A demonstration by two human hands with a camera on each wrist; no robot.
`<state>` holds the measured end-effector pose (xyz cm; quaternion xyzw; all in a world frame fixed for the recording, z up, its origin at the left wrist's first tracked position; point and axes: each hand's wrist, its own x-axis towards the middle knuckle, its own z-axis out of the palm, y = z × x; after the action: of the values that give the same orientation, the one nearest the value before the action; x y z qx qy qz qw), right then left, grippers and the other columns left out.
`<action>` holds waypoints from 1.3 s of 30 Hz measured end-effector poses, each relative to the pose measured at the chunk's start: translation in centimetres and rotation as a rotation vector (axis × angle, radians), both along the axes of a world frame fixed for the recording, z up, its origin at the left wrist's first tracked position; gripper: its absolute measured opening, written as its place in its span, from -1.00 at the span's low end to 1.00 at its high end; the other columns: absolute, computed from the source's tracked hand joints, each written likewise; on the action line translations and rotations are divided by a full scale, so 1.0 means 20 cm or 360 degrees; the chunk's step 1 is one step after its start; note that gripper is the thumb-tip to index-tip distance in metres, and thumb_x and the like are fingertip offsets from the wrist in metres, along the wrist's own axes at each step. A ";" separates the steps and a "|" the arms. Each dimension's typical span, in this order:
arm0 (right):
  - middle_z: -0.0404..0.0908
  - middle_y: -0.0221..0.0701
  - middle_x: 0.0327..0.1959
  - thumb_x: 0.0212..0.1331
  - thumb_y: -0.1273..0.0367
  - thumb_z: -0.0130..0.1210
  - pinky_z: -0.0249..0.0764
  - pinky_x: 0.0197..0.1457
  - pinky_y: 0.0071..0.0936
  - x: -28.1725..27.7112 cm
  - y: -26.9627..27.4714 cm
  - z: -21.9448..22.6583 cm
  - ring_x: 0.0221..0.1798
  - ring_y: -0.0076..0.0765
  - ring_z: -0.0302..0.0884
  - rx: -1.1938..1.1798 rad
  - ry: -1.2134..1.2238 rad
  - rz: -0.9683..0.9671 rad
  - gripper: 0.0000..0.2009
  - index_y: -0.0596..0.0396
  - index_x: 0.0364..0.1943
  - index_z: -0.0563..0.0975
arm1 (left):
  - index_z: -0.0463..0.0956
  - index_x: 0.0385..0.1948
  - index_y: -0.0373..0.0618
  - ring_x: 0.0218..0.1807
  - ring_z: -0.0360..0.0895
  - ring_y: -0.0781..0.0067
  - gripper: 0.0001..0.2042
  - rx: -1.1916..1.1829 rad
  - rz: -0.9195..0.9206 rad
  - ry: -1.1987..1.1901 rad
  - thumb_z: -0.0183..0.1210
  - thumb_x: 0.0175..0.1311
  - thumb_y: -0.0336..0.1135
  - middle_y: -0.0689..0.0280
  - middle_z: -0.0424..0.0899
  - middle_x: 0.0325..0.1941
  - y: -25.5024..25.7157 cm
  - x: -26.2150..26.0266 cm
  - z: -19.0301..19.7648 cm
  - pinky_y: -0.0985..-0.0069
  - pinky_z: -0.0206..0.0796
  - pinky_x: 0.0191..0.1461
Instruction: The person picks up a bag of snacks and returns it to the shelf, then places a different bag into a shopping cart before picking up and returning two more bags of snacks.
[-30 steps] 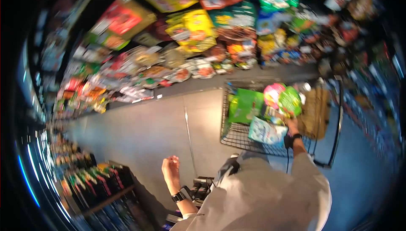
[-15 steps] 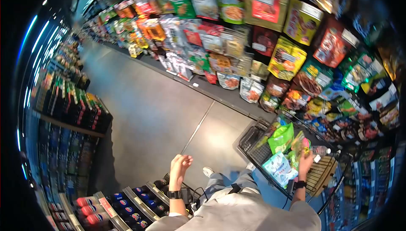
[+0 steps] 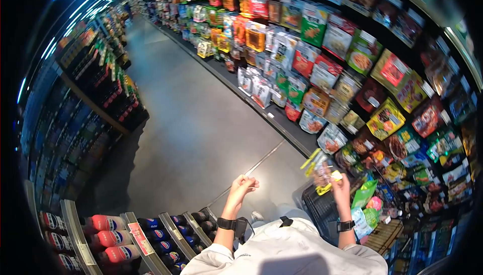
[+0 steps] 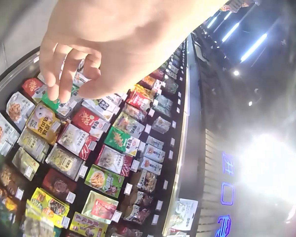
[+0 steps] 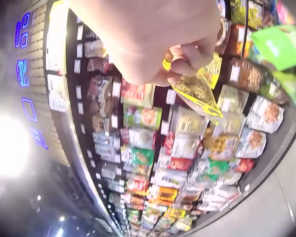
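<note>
My right hand pinches a snack bag with yellow edges and a see-through middle, held up above the shopping cart. In the right wrist view the curled fingers grip the bag by its upper end, and its contents look brownish. Over the aisle floor, my left hand hangs loosely curled with nothing in it. The left wrist view shows its fingers bent in front of the shelf packets. Inside the cart lie a green bag and a light blue pack.
A long shelf of hanging snack packets runs along the right side. Bottled drinks stand in racks at the lower left, with another stocked shelf beyond. Grey floor stretches between them. A brown slatted piece sits at the cart's near end.
My right hand has lifted the snack bag up out of the cart and moved left with it. The view has turned left along the aisle. My left hand stays loosely curled.
</note>
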<state>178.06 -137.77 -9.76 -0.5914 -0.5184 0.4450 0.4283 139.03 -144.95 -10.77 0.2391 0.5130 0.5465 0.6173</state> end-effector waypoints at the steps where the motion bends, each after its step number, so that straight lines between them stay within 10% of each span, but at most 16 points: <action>1: 0.49 -0.64 -0.47 0.41 0.42 0.17 0.26 -0.47 -0.67 -0.15 0.03 0.02 -0.49 -0.77 0.37 -0.0071 0.0084 0.0140 -0.89 0.06 -0.15 0.45 | 0.52 -0.18 -0.07 -0.07 0.72 0.41 -0.77 -0.0017 -0.0051 0.0027 0.27 0.43 -0.14 0.20 0.75 -0.12 -0.01 -0.05 -0.03 0.47 0.53 0.02; 5: 0.53 -0.61 -0.40 0.41 0.34 0.19 0.23 -0.47 -0.71 -0.72 0.17 0.16 -0.50 -0.76 0.37 -0.0269 0.0316 0.0566 -0.87 -0.01 -0.14 0.46 | 0.47 0.20 -0.27 0.08 0.68 0.35 -0.54 -0.0221 -0.0264 0.0070 0.20 0.49 -0.09 0.17 0.70 0.05 -0.04 -0.24 -0.01 0.44 0.52 0.17; 15: 0.71 -0.40 -0.32 0.49 0.31 0.13 0.54 -0.31 -0.62 -1.65 0.81 0.03 -0.29 -0.53 0.71 -0.0609 0.0579 0.1691 -0.79 0.10 0.00 0.41 | 0.44 0.25 -0.25 0.11 0.65 0.46 -0.53 -0.0017 -0.0064 0.0060 0.33 0.39 -0.29 0.22 0.70 0.12 0.55 -0.83 0.10 0.46 0.48 0.25; 22: 0.74 -0.29 -0.28 0.45 0.29 0.19 0.63 -0.12 -0.50 -2.02 1.53 0.12 -0.27 -0.49 0.71 -0.0662 0.0562 0.1763 -0.73 0.23 0.00 0.55 | 0.48 0.15 -0.25 0.05 0.64 0.58 -0.62 0.0148 -0.0104 0.0377 0.34 0.36 -0.39 0.30 0.72 0.00 1.30 -1.29 0.27 0.54 0.48 0.14; 27: 0.61 -0.61 -0.41 0.45 0.24 0.19 0.32 -0.35 -0.61 -2.33 1.87 0.14 -0.35 -0.74 0.47 -0.0453 0.0318 0.1635 -0.73 0.20 -0.24 0.67 | 0.35 0.31 -0.28 -0.08 0.60 0.66 -0.47 0.0108 -0.0022 0.0448 0.35 0.37 -0.35 0.34 0.71 -0.08 1.74 -1.55 0.35 0.60 0.45 0.00; 39: 0.68 -0.50 -0.39 0.50 0.18 0.13 0.43 -0.25 -0.64 -3.78 2.80 0.30 -0.33 -0.67 0.57 -0.0276 0.0307 0.1647 -0.67 0.22 -0.15 0.67 | 0.27 0.40 -0.37 -0.14 0.68 0.59 -0.31 0.0301 0.0126 0.0396 0.41 0.26 -0.47 0.21 0.78 -0.16 2.56 -2.89 0.34 0.64 0.51 -0.10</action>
<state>102.50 -81.78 -3.70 -0.2480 -0.6619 0.6917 0.1479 81.16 -93.70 -4.03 0.3416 0.5409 0.5822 0.5018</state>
